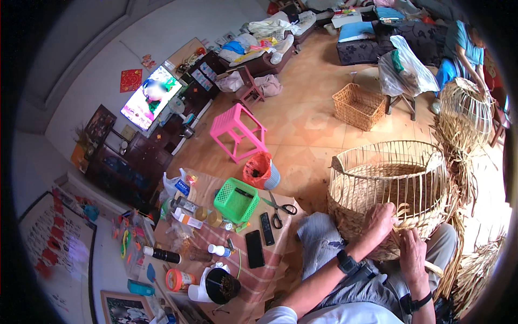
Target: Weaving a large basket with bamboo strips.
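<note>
A large half-woven straw basket (350, 213) rests against my lap, its lower wall plaited and its upper wire ribs bare up to the rim. My left hand (379, 220) is closed at the near wall, fingertips pinching a pale straw strand (402, 208) among the ribs. Just to the right and lower, my right hand (413, 254) is closed at the top edge of the weave. From beside it a straw length (433, 269) sticks out to the right. The fingertips of both hands are partly hidden against the weave.
Long dried straw (480, 264) lies in bundles at my right. On the left, a cluttered table (270, 281) holds scissors (277, 213), a green basket (236, 200) and a phone (255, 249). Beyond stand a pink stool (236, 129), a bin (264, 173) and another person (465, 51) handling a basket frame.
</note>
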`<move>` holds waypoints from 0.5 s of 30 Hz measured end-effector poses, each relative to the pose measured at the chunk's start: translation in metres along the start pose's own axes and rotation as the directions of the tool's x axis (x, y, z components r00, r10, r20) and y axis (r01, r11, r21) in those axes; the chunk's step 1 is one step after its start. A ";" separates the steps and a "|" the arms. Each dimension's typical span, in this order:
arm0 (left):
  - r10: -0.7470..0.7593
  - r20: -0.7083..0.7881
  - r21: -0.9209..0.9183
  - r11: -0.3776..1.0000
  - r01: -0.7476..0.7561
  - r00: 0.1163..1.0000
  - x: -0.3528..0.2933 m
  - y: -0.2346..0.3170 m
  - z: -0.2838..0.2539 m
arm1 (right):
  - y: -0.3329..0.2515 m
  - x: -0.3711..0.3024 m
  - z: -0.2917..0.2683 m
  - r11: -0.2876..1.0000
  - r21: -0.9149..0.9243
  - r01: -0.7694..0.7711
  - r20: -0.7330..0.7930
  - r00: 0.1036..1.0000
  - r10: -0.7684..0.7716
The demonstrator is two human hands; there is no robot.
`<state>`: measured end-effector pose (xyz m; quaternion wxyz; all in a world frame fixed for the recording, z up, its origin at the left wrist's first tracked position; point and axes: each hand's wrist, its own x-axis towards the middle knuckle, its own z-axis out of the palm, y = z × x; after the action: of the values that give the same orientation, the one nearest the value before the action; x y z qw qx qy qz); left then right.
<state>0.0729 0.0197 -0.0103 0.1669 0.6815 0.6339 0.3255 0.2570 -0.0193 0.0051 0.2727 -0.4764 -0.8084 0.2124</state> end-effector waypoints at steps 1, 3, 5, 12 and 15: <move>-0.002 0.005 0.000 1.000 0.002 1.000 0.000 -0.004 -0.002 | 0.000 0.002 0.000 1.000 -0.014 -0.002 -0.021 1.000 0.002; -0.016 0.097 -0.130 0.991 0.028 0.995 0.001 -0.005 -0.005 | 0.000 0.007 0.001 0.990 0.136 -0.043 -0.019 0.999 0.046; -0.073 0.260 -0.163 0.980 0.118 0.963 0.001 -0.003 -0.012 | 0.001 0.011 0.004 0.998 -0.031 0.049 -0.001 0.999 -0.049; -0.101 0.352 -0.132 0.979 0.156 0.931 0.005 0.014 -0.038 | 0.002 -0.007 0.003 0.987 -0.129 0.096 0.088 0.992 -0.085; -0.144 0.395 -0.183 0.955 0.231 0.908 0.008 0.013 -0.041 | 0.000 -0.006 0.000 0.989 -0.134 0.069 0.099 0.993 -0.056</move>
<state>0.0559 0.0178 0.0301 0.3925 0.6432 0.6118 0.2407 0.2590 -0.0250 0.0034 0.2069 -0.4579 -0.8477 0.1702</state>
